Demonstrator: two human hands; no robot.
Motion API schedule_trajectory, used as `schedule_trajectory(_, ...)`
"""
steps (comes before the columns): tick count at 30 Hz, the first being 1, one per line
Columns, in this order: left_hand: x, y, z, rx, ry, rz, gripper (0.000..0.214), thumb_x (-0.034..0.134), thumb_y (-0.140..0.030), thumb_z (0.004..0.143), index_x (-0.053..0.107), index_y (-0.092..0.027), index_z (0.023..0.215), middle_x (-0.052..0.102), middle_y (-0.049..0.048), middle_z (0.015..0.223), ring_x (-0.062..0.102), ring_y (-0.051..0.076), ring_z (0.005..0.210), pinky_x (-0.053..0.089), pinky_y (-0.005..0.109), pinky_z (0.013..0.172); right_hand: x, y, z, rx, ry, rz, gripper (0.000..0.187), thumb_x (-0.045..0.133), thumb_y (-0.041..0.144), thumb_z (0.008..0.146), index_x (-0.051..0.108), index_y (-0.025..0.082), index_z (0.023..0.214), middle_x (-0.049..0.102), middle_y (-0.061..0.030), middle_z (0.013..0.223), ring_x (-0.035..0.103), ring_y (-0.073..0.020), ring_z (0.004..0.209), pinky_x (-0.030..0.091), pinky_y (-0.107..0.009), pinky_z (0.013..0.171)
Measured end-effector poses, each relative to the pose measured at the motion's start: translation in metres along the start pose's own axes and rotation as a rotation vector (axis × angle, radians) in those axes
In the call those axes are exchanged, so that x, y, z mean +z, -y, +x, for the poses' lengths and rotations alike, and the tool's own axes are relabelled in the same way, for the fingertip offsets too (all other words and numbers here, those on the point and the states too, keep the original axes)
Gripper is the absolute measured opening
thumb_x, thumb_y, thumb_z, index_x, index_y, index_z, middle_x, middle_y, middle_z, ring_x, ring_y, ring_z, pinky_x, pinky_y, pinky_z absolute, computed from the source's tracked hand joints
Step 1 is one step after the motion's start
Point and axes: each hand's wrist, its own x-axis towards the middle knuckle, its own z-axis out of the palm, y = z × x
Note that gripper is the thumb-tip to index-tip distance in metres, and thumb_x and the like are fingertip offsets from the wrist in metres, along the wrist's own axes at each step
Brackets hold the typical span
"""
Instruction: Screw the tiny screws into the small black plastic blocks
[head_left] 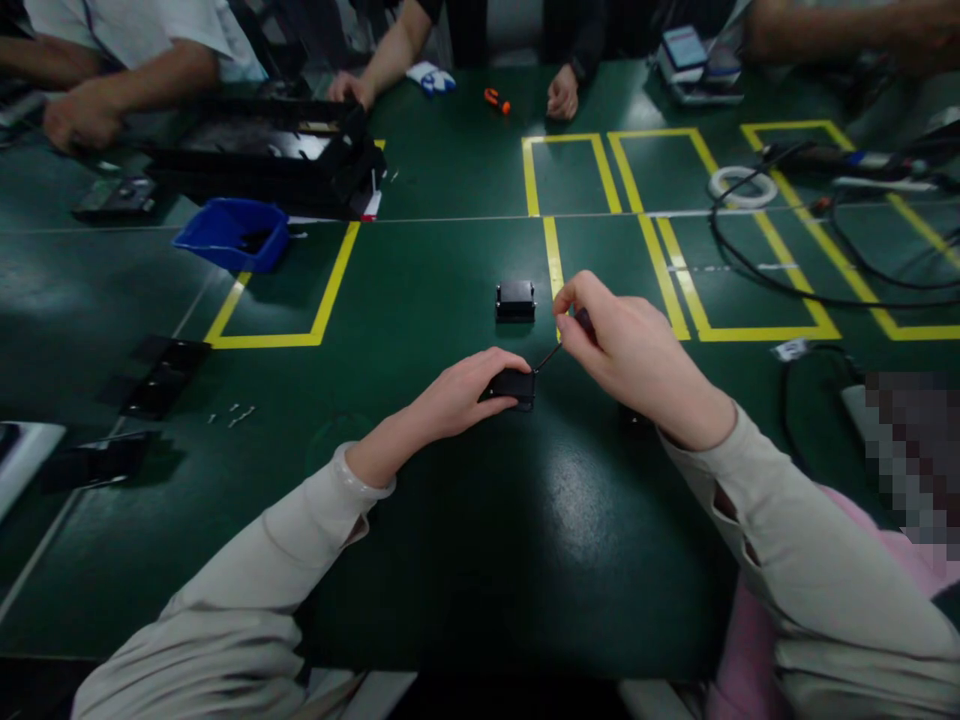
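My left hand (469, 392) is closed around a small black block-like part (514, 388) on the green table, thumb on the near side and fingers on the far side. My right hand (619, 345) grips a screwdriver (550, 356) by its dark handle, mostly hidden in the fingers. Its thin shaft slants down to the left, and the tip meets the part's upper right corner. Just beyond stands a similar black block (515, 300) with small bright screws at its sides. Another dark piece (632, 416) is partly hidden under my right wrist.
Several loose screws (238, 414) lie at left, near flat black parts (169, 378). A blue bin (234, 235) and a large black housing (277, 160) stand farther back. Cables (750, 265) curl at right. Co-workers' hands (562, 93) rest across the table near an orange-handled tool (496, 101).
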Motion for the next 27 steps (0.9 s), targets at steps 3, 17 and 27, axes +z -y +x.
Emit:
schedule_trajectory(3,-0.001,0.0,0.0,0.0,0.003,-0.005,0.037,0.066,-0.019,0.095,0.052,-0.02,0.13,0.064,0.0071,0.129,0.062,0.021,0.121,0.049,0.039,0.106,-0.001,-0.001,-0.001,-0.009,0.004,-0.016,0.019,0.047,0.032,0.101,0.06,0.019,0.102,0.065,-0.002,0.071,0.059,-0.0179,0.062,0.03,-0.028,0.062)
schedule_trajectory(17,-0.006,0.001,0.002,0.009,0.064,0.074,0.042,0.063,-0.025,0.098,0.05,-0.021,0.138,0.062,0.0091,0.136,0.059,0.023,0.124,0.047,0.041,0.107,-0.006,0.002,-0.002,-0.019,0.058,-0.044,0.018,0.047,0.029,0.101,0.062,0.019,0.106,0.066,-0.0014,0.071,0.059,-0.0171,0.062,0.028,-0.027,0.06)
schedule_trajectory(27,-0.008,-0.036,0.023,-0.129,-0.033,0.386,0.027,0.061,-0.039,0.097,0.062,-0.019,0.115,0.067,0.0043,0.093,0.063,0.021,0.085,0.044,0.03,0.068,-0.009,0.006,-0.004,-0.004,0.074,-0.047,0.022,0.044,0.028,0.1,0.062,0.019,0.11,0.071,-0.0038,0.076,0.062,-0.0185,0.065,0.028,-0.028,0.061)
